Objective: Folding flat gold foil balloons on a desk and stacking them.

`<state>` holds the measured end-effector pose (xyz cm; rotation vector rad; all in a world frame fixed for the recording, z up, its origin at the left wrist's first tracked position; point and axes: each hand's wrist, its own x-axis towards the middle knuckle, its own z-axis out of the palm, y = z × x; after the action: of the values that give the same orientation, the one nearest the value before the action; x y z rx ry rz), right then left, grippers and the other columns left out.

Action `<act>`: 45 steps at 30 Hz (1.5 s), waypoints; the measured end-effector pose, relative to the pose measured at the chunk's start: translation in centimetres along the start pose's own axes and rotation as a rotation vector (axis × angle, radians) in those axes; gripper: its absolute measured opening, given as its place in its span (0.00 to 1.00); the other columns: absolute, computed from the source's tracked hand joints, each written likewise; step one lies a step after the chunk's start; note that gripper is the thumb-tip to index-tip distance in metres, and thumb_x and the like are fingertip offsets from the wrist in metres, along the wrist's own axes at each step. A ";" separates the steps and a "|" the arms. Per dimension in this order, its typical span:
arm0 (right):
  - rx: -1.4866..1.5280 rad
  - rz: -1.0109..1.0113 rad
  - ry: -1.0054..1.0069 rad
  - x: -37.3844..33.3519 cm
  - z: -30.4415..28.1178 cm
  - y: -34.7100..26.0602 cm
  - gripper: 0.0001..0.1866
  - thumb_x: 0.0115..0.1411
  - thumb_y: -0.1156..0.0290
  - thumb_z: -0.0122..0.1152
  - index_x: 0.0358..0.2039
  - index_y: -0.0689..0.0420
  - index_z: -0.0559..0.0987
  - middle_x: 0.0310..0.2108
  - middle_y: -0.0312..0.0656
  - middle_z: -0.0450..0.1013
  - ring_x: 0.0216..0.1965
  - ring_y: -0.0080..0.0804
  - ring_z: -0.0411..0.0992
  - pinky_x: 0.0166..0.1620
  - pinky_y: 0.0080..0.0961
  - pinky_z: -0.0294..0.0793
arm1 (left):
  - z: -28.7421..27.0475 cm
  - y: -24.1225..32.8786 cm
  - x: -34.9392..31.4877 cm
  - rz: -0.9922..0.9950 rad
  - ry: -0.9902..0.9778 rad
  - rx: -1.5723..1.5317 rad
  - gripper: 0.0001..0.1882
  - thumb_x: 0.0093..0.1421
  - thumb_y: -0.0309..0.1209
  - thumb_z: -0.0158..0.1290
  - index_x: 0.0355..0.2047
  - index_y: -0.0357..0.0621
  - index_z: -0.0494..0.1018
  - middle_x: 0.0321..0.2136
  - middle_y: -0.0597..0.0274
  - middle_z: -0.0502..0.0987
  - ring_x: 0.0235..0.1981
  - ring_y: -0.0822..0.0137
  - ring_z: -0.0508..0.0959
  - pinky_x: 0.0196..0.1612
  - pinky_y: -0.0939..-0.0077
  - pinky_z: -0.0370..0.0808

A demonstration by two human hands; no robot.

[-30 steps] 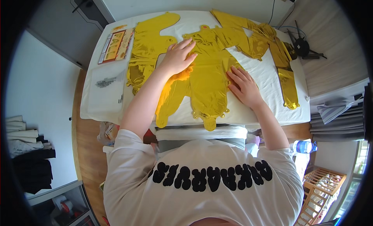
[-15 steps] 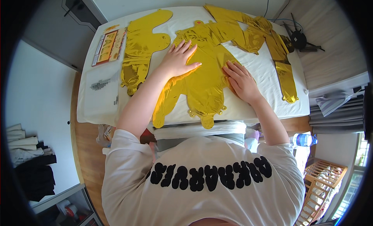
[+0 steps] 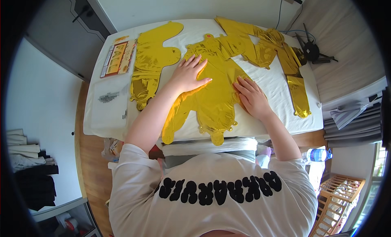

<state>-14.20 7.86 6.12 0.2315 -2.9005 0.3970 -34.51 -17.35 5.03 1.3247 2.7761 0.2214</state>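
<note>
A flat, uninflated gold foil balloon [image 3: 214,100] lies across the middle of the white-covered table [image 3: 254,119]. My left hand [image 3: 189,75] rests on its left side, fingers spread and palm down. On the right side of the same balloon, my right hand [image 3: 253,97] lies flat with its fingers stretched out. Both hands are open and grip nothing. To the left is another flat gold foil balloon [image 3: 150,49] with rounded lobes. More creased gold foil [image 3: 260,55] stretches from the far middle to the table's right side; where its pieces join, I cannot tell.
A printed card [image 3: 118,58] and a clear plastic bag [image 3: 108,106] lie at the table's left. A black tripod-like stand [image 3: 312,50] with cables occupies the far right corner. A blue-labelled water bottle [image 3: 319,154] and a wooden crib [image 3: 340,192] are at the lower right.
The whole scene sits slightly lower in the picture as the view tilts up. Against the foil, both hands keep the same places.
</note>
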 end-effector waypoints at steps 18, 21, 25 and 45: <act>0.417 0.244 -0.050 3.4 -2.8 1.6 0.30 0.66 0.68 0.62 0.68 0.56 0.70 0.67 0.49 0.68 0.63 0.42 0.70 0.64 0.36 0.69 | 0.5 -0.5 -0.1 -0.002 0.053 -0.008 0.48 0.66 0.69 0.42 0.76 0.54 0.53 0.77 0.53 0.49 0.78 0.53 0.47 0.77 0.52 0.45; 0.455 0.401 -0.009 8.7 -3.2 5.5 0.29 0.66 0.63 0.65 0.66 0.55 0.72 0.61 0.51 0.73 0.56 0.38 0.76 0.58 0.32 0.74 | -0.3 0.0 0.0 -0.012 0.023 -0.002 0.47 0.66 0.68 0.44 0.76 0.54 0.52 0.77 0.54 0.48 0.78 0.54 0.46 0.77 0.52 0.44; 0.202 0.530 0.108 16.7 -1.4 10.4 0.35 0.63 0.55 0.69 0.66 0.56 0.71 0.60 0.57 0.72 0.59 0.43 0.73 0.59 0.37 0.73 | -0.5 0.2 0.0 -0.021 0.000 -0.025 0.47 0.66 0.66 0.46 0.76 0.54 0.52 0.77 0.54 0.47 0.78 0.55 0.46 0.78 0.53 0.44; 0.964 0.829 -0.080 24.7 -0.8 13.6 0.10 0.62 0.67 0.68 0.37 0.57 0.77 0.31 0.39 0.74 0.29 0.31 0.74 0.26 0.33 0.72 | -0.1 -0.1 -0.2 0.008 0.057 -0.047 0.46 0.66 0.65 0.48 0.75 0.53 0.54 0.76 0.50 0.51 0.77 0.52 0.49 0.77 0.52 0.46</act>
<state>-40.44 17.84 8.97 -0.8600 -2.4647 1.8944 -34.46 -17.54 5.16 1.3399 2.7936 0.3275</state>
